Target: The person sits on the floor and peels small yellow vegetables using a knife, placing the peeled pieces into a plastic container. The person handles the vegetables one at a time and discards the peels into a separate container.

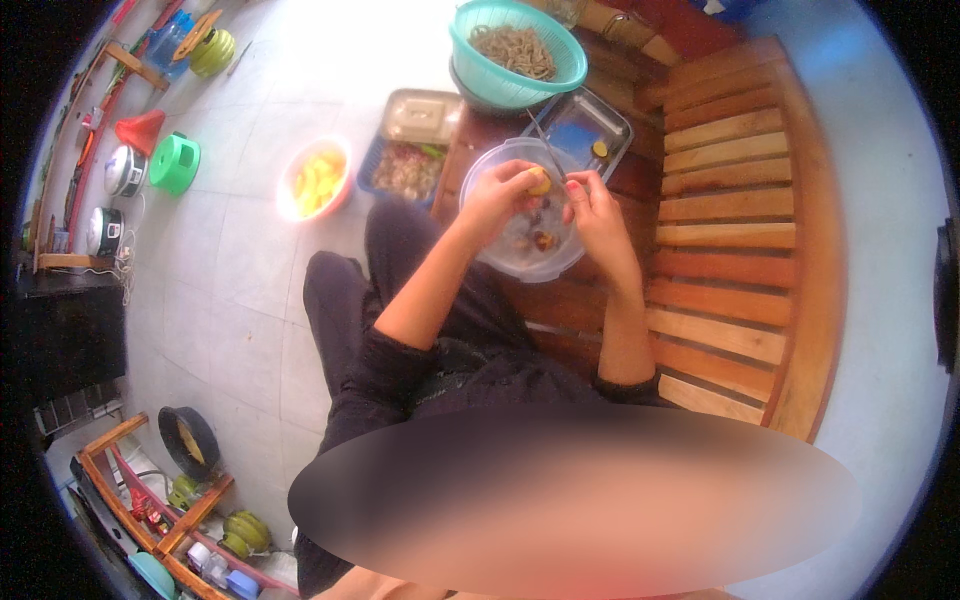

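Note:
My left hand [504, 196] grips a small yellow piece of produce [538, 181], perhaps a potato. In my right hand [598, 214] is a knife [545, 139], its blade pointing up and away from me, close beside the yellow piece. Both hands are over a translucent plastic bowl [529, 270] on the wooden bench. Dark scraps [544, 240] lie inside the bowl, though their kind is unclear. Behind it sits a clear rectangular tray [619, 124] with a blue patch and a cut yellow piece [599, 149].
A teal colander [469, 75] of brown strips stands beyond the tray, near another person's arm [622, 26]. Left of the bench are a blue container [367, 169] with chopped food, its beige lid [422, 112], and a glowing bowl [283, 196] of yellow pieces. The slatted backrest [724, 236] rises at right.

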`<move>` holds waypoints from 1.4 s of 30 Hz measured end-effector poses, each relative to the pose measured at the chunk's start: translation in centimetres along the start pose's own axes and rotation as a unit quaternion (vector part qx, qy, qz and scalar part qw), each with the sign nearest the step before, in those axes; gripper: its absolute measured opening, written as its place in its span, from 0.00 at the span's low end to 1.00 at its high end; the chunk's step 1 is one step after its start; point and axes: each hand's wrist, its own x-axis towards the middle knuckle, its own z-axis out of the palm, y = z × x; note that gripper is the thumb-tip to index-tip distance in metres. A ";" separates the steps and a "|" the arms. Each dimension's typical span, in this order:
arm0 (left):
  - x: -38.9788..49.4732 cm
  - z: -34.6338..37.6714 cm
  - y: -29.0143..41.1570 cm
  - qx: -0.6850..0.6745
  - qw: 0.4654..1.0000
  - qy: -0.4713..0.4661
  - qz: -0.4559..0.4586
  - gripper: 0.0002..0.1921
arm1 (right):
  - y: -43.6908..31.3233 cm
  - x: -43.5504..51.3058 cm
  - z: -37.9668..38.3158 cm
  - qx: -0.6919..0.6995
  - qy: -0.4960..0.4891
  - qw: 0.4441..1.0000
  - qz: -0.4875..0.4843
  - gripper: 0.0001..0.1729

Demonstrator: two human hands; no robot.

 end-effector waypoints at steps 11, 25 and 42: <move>-0.1 -0.4 -0.1 0.050 0.999 -0.001 0.009 0.12 | 0.4 -0.9 2.2 -0.094 0.034 0.984 -0.147 0.17; -0.2 0.2 -0.2 0.035 0.999 0.009 0.016 0.14 | -0.2 -1.8 1.6 -0.070 0.018 0.988 -0.138 0.18; -0.7 0.2 0.3 0.044 0.997 -0.033 0.048 0.17 | 1.2 -0.4 1.4 0.050 0.027 0.998 -0.016 0.18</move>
